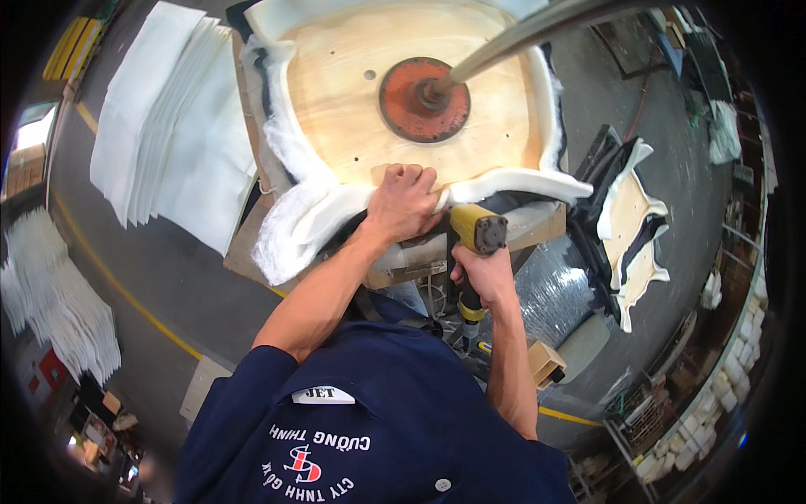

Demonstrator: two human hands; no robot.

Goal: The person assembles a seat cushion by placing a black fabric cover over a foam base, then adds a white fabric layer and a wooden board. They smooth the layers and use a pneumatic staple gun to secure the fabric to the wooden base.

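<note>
A wooden seat panel lies in front of me, wrapped at its edges by white foam padding with fluffy wadding and dark fabric beneath. An orange-red round press plate on a metal rod bears down on the panel's middle. My left hand is closed on the near edge of the foam, its fingers curled over onto the wood. In my right hand is a yellow and black pneumatic staple gun, gripped by its handle. Its head is against or just beside the foam edge next to my left hand; the nose is hidden.
Stacked white foam sheets stand to the left, with another pile of white sheets farther out. At the right lie padded wooden seat parts with black fabric, beside a plastic-wrapped surface. A small wooden box sits near my right forearm.
</note>
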